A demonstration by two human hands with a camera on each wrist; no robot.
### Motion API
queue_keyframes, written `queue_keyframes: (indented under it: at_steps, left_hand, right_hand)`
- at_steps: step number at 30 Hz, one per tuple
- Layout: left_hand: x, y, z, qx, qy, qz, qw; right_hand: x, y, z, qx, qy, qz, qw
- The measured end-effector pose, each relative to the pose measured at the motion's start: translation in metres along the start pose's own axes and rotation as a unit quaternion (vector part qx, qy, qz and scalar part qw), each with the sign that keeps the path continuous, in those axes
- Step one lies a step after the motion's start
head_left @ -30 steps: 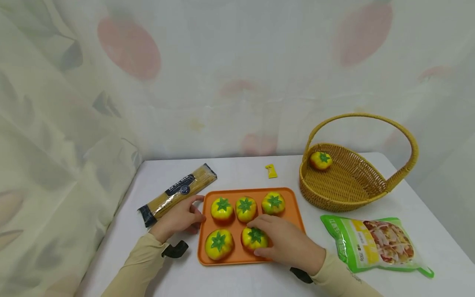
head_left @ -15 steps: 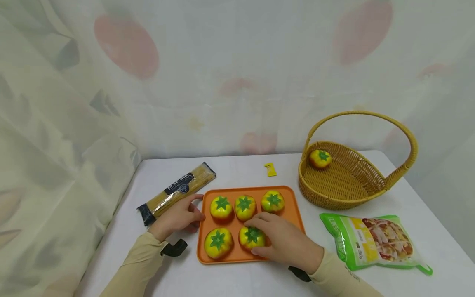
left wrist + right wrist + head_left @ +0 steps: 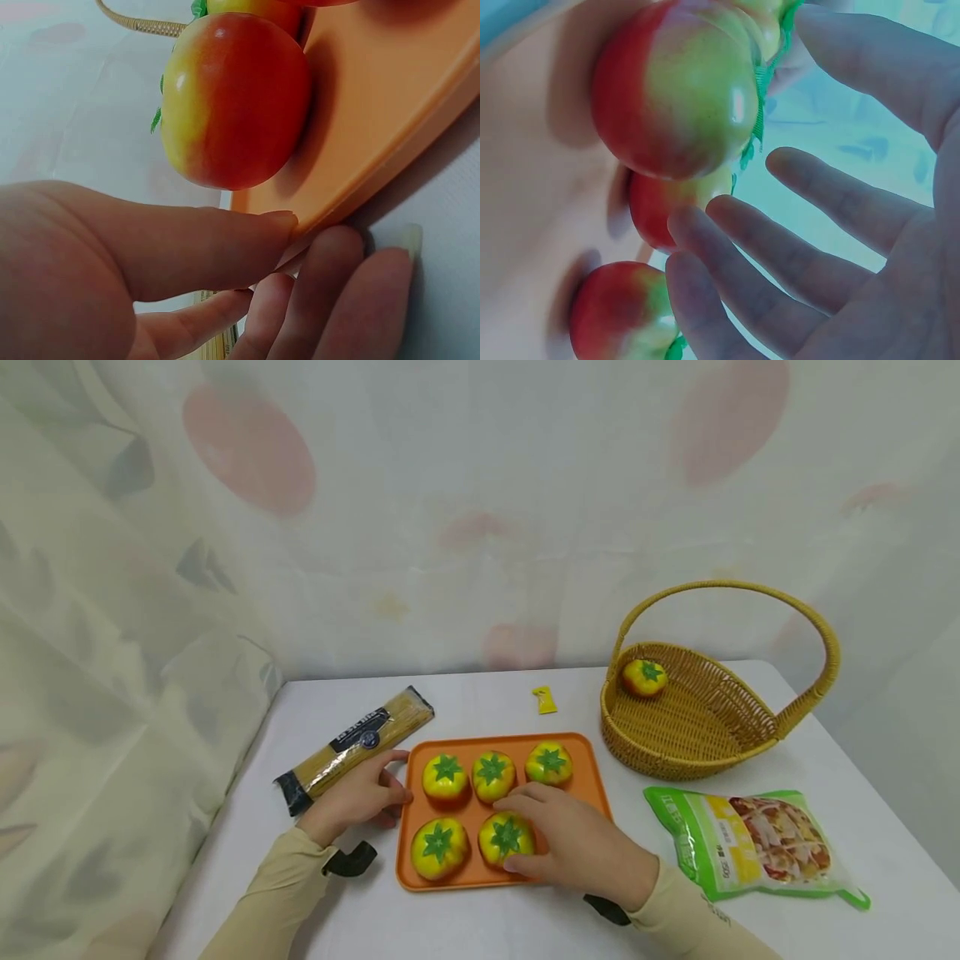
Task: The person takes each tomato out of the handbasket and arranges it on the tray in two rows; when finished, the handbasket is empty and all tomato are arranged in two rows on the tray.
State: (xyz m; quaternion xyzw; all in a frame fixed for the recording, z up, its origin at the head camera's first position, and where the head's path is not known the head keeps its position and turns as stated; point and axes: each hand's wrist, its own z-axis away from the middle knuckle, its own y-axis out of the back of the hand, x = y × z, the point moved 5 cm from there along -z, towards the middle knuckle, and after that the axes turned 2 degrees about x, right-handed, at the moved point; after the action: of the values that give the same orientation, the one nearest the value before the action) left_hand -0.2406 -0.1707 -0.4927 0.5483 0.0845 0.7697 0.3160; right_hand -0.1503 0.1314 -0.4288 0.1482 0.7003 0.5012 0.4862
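Little has shifted since a second ago: right hand (image 3: 577, 843) remains over front tomato (image 3: 506, 837), fingers loosely cupped, not yet clasping it. Left hand (image 3: 358, 795) pinches orange tray (image 3: 592, 777) at its rim. Five tomatoes on tray, one tomato in basket (image 3: 643, 677); basket (image 3: 697, 752) mostly unfilled.

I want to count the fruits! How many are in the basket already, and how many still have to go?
One fruit lies in the basket. The right hand is curling over a front fruit on the orange tray, while the left hand holds the tray's edge. Five fruits sit on the tray, counting that one.
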Motion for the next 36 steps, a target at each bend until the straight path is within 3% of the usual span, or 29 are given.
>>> queue_keyframes:
  at_steps: [12, 17, 22, 27, 36]
  left_hand:
    - [0.002, 0.002, -0.001, 0.009, 0.011, -0.001, 0.9999]
    - [0.0, 0.001, -0.001, 0.009, 0.009, -0.006, 0.9999]
    - [-0.003, 0.0, -0.002, 0.011, 0.005, -0.003, 0.9999]
    - [-0.004, 0.001, -0.001, 0.013, 0.002, 0.0, 0.9999]
    - [-0.002, -0.001, -0.001, 0.01, -0.005, -0.001, 0.9999]
  right_hand:
    - [0.008, 0.014, 0.001, 0.011, -0.03, 0.003, 0.999]
    - [0.024, 0.044, 0.002, 0.071, -0.022, 0.041, 0.996]
    - [0.054, 0.093, 0.003, 0.117, -0.042, 0.074, 0.989]
    - [0.095, 0.138, -0.001, 0.129, -0.088, 0.059, 0.986]
    - [0.168, 0.174, -0.009, 0.104, -0.161, 0.044, 0.98]
